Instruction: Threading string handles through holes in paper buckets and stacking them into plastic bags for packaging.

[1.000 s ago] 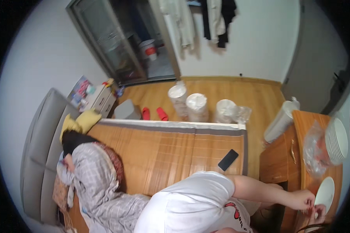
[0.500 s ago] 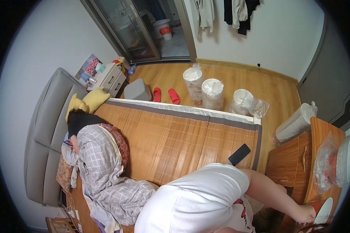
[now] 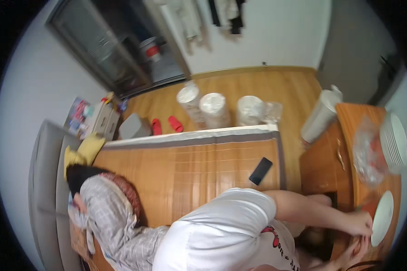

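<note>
My left hand point(image 3: 360, 223) is at the wooden desk on the right, its fingers curled beside the near edge of a white plate point(image 3: 382, 217). It seems to touch the rim. Just below it my right hand point(image 3: 356, 251) comes up close, fingertips drawn together near the left hand's fingers. Both hands look closed; anything small between them is hidden or too blurred to name. Something orange-red point(image 3: 370, 207) lies partly under the plate. Farther along the desk stand a stack of white plates point(image 3: 394, 141) and a crumpled clear plastic bag point(image 3: 367, 156).
A dark phone point(image 3: 260, 171) lies on the bed mat point(image 3: 194, 167). Another person point(image 3: 82, 175) lies at the left under a checked blanket point(image 3: 106, 203). Wrapped stacks of white tableware point(image 3: 215, 110) stand on the floor beyond the bed. Another wrapped stack point(image 3: 320, 115) leans by the desk point(image 3: 325, 167).
The whole view has shifted and turned, so the desk and bed sit differently. My right hand has come into sight beside my left hand at the plate.
</note>
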Action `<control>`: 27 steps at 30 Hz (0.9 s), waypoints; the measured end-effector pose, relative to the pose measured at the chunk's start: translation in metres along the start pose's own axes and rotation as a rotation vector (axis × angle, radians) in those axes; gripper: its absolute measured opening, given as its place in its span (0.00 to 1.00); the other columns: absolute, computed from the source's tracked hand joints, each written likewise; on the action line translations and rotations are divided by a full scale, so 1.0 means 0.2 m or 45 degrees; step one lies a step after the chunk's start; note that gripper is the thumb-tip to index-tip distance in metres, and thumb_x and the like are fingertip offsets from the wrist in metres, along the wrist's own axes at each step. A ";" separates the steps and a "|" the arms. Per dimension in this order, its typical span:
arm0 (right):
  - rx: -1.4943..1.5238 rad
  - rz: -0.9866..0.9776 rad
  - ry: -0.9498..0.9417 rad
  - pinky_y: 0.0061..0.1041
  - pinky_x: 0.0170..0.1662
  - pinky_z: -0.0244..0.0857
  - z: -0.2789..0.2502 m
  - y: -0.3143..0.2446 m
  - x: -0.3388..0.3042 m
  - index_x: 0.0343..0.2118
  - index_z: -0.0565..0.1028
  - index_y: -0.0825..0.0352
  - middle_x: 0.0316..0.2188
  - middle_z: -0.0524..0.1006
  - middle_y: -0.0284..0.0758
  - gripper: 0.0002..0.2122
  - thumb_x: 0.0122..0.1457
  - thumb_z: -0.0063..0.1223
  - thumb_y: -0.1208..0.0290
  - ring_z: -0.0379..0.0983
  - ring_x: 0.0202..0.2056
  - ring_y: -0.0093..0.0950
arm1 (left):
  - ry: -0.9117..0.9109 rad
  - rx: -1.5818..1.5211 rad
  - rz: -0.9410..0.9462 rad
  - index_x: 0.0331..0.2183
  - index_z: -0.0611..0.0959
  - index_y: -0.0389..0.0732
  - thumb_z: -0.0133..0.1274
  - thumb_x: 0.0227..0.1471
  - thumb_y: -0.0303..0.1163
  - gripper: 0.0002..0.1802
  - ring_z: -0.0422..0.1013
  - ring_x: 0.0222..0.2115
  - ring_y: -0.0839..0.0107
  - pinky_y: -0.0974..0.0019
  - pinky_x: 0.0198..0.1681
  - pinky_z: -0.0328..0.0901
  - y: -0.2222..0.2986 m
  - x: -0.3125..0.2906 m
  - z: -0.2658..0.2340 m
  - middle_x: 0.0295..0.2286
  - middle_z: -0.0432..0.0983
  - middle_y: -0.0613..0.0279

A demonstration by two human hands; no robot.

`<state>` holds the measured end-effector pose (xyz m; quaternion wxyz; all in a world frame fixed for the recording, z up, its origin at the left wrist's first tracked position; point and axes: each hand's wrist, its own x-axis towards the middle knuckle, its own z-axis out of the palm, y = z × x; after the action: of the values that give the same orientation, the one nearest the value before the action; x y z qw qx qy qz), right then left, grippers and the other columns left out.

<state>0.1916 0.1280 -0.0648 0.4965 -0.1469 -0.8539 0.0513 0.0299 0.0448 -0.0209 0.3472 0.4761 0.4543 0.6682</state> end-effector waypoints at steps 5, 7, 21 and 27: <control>0.061 -0.052 0.217 0.30 0.42 0.73 -0.05 -0.11 -0.04 0.35 0.75 0.74 0.37 0.78 0.46 0.08 0.52 0.59 0.88 0.76 0.39 0.37 | -0.189 -0.140 -0.016 0.27 0.82 0.33 0.55 0.53 0.29 0.09 0.73 0.25 0.79 0.69 0.28 0.68 0.05 -0.01 0.03 0.23 0.80 0.63; 0.076 -0.006 0.259 0.29 0.42 0.71 -0.03 -0.14 -0.06 0.35 0.75 0.71 0.38 0.78 0.44 0.09 0.51 0.60 0.88 0.76 0.40 0.36 | -0.188 -0.204 -0.029 0.30 0.83 0.33 0.56 0.53 0.29 0.08 0.72 0.29 0.81 0.71 0.31 0.68 0.04 -0.03 0.00 0.24 0.80 0.63; -0.008 0.489 0.170 0.34 0.46 0.56 -0.04 -0.36 0.04 0.38 0.73 0.62 0.35 0.74 0.34 0.17 0.44 0.65 0.77 0.68 0.40 0.35 | -0.279 -0.083 -0.257 0.40 0.83 0.34 0.53 0.56 0.22 0.10 0.75 0.40 0.75 0.73 0.45 0.68 0.11 -0.12 -0.05 0.37 0.81 0.60; 0.244 0.559 0.178 0.34 0.45 0.56 -0.07 -0.36 0.01 0.38 0.74 0.61 0.35 0.73 0.33 0.14 0.47 0.62 0.78 0.68 0.40 0.33 | -0.154 -0.015 -0.062 0.39 0.83 0.31 0.53 0.52 0.15 0.11 0.75 0.40 0.72 0.72 0.45 0.68 0.06 -0.12 -0.05 0.38 0.79 0.56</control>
<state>0.1879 0.0582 -0.0404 0.5431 -0.2845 -0.7563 0.2283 0.0284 0.0158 -0.0186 0.3930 0.5023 0.4401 0.6321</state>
